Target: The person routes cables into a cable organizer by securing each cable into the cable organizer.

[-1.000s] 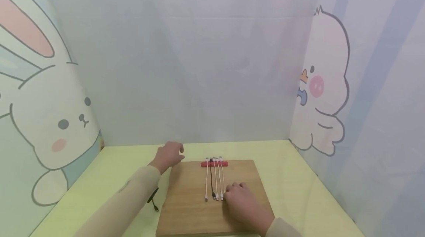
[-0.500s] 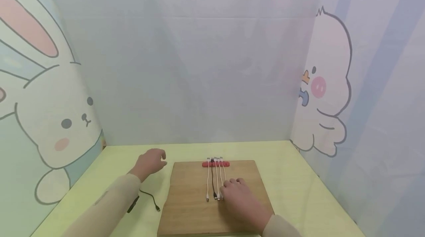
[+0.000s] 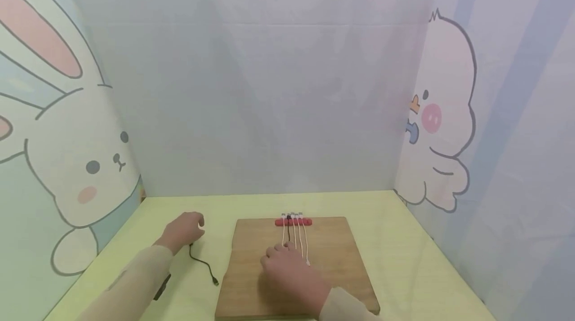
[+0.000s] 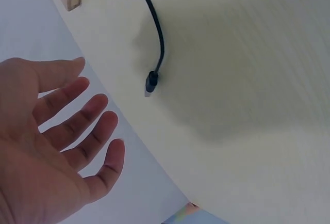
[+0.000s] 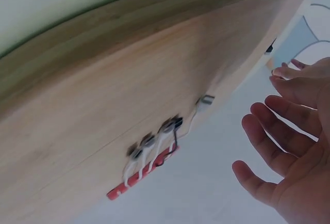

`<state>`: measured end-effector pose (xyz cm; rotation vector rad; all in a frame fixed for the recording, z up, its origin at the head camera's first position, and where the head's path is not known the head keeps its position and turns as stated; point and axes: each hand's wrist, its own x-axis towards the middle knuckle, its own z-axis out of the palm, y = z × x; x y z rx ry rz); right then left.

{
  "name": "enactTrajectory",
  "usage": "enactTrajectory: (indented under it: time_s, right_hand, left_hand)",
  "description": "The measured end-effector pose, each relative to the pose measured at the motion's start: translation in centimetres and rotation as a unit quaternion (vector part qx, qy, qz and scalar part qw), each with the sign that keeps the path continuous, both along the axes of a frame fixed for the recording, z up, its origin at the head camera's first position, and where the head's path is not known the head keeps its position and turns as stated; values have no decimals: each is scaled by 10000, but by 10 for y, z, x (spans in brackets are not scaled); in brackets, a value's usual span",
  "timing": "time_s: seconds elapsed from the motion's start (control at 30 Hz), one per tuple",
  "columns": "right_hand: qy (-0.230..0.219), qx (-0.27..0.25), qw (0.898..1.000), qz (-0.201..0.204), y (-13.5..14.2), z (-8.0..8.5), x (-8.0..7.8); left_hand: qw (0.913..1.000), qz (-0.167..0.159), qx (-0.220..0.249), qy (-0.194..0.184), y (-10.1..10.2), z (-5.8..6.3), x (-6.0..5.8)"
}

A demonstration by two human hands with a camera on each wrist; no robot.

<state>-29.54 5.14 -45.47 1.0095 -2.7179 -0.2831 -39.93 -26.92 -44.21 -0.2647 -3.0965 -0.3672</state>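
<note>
My left hand (image 3: 183, 231), fingers loosely bent and holding nothing, hovers over a black USB cable (image 3: 201, 262) left of the wooden board. In the left wrist view one plug of this cable (image 4: 151, 82) lies beyond the fingertips. Above the board is my right hand (image 3: 294, 273), its fingers spread and relaxed in the right wrist view, with nothing in them. It hides the near ends of several cables in the head view. Those cables, white ones (image 3: 307, 243) and a black one (image 3: 289, 233), run side by side from a red cable holder (image 3: 278, 222).
The wooden board (image 3: 332, 286) lies on a pale yellow table (image 3: 395, 241). A dark piece (image 3: 161, 287) shows beside the left sleeve. Curtains printed with a rabbit (image 3: 67, 161) and a duck (image 3: 449, 111) enclose the table at the sides and back.
My left hand has moved left and nearer, from the board's far left corner to over the loose black cable. The right hand has shifted left across the cable ends.
</note>
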Motion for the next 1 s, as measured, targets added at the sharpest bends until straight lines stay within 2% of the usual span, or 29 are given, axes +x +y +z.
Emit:
enactTrajectory:
  time_s: [0.13,0.27,0.43,0.53,0.6,0.73,0.87,0.93,1.0]
  right_hand:
    - [-97,-97,9995,274,-22,-7,-1]
    - [-64,-203,9985,509,-43,-13,2]
    - [586,-10,9954,761,-65,-18,7]
    - [651,190,9937,897,-77,-20,9]
    - [405,188,9948,915,-84,-23,10]
    - [213,278,9952,915,-97,-30,11]
    - [591,613,9921,922,-107,-31,17]
    - [589,726,9916,894,-111,-31,19]
    - [368,755,9927,871,-112,-31,21]
  left_hand:
    - [9998,26,31,-207,-10,-5,0]
    - [9997,-20,39,-247,-17,-7,2]
    - [9997,-109,8,-203,-23,-10,5]
    - [9997,-113,3,-233,-26,-14,3]
    - [9996,-98,34,-268,-27,-17,1]
    - [9993,-110,79,-353,-28,-24,-3]
    - [9991,-56,107,-416,-28,-27,-2]
    - [9990,-29,122,-428,-27,-27,0]
    - [9989,-8,127,-444,-27,-27,1]
